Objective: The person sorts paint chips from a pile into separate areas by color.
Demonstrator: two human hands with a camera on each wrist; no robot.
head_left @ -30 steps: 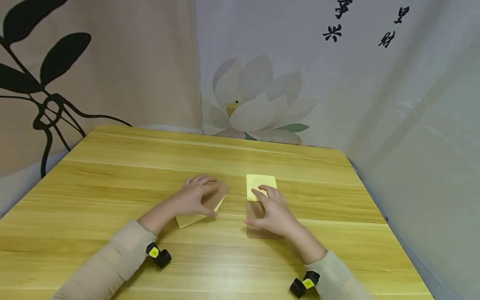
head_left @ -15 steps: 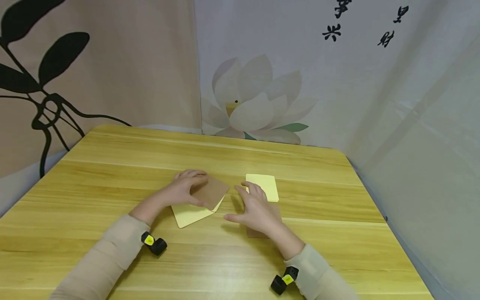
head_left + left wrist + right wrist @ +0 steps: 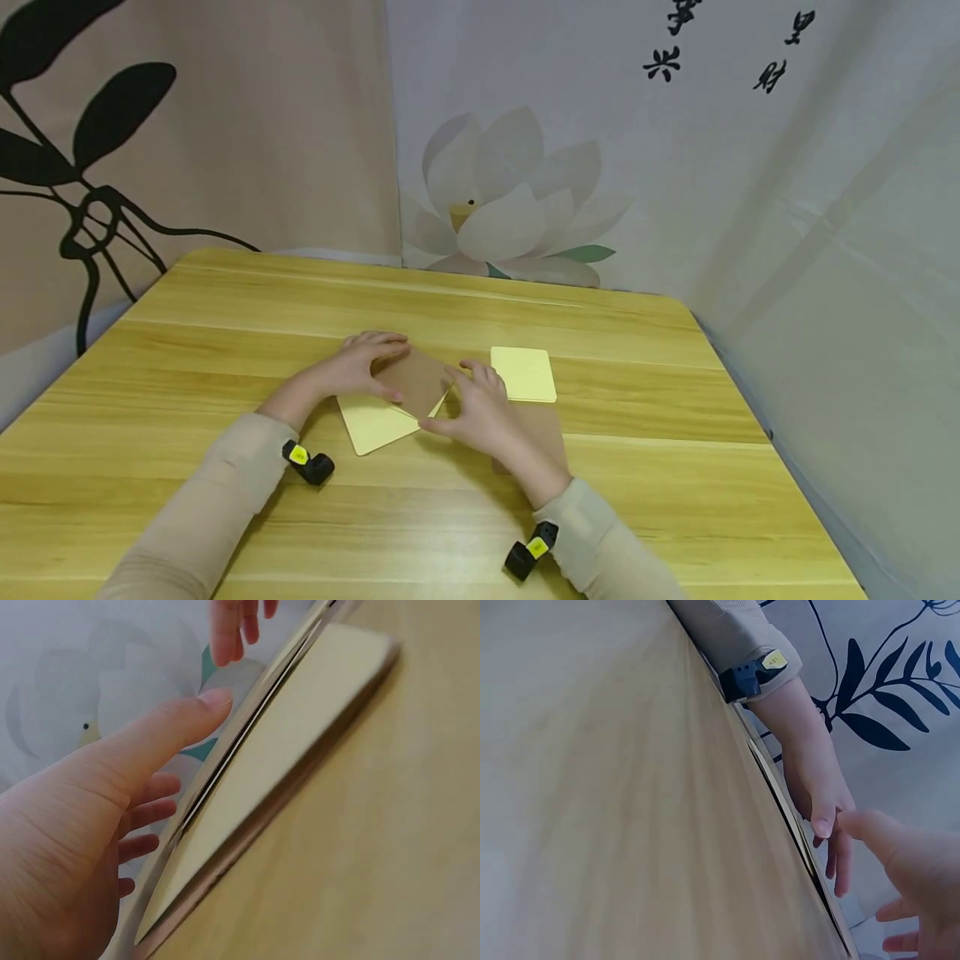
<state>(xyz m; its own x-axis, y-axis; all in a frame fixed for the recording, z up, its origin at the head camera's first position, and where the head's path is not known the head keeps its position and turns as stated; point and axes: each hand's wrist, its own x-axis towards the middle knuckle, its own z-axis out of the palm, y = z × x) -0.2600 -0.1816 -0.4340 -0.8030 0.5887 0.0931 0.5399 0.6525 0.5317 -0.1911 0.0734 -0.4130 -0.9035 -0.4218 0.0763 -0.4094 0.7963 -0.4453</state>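
A thin flat brown piece [image 3: 415, 382], notebook-like, lies askew on a pale yellow one [image 3: 375, 423] with rounded corners. Along its left side my left hand [image 3: 365, 367] hovers or rests, thumb and fingers spread apart. My right hand [image 3: 480, 410] is at the brown piece's right corner, its thumb apart from the fingers; I cannot tell whether it touches. In the left wrist view the yellow piece [image 3: 277, 757] is near the left hand [image 3: 82, 810], which grips nothing there. The right wrist view has the right hand [image 3: 922, 870] with thumb extended, facing the left hand [image 3: 817, 780].
To the right, a yellow piece [image 3: 523, 373] lies at the far end of a brown piece [image 3: 542, 427], partly hidden by the right forearm. All rest on a wooden table [image 3: 390, 525]. A printed curtain [image 3: 540, 167] hangs behind the table's far edge.
My right hand has moved left from the right-hand pieces to the left-hand brown piece. My left hand has shifted left and away, uncovering more of the brown and yellow pieces.
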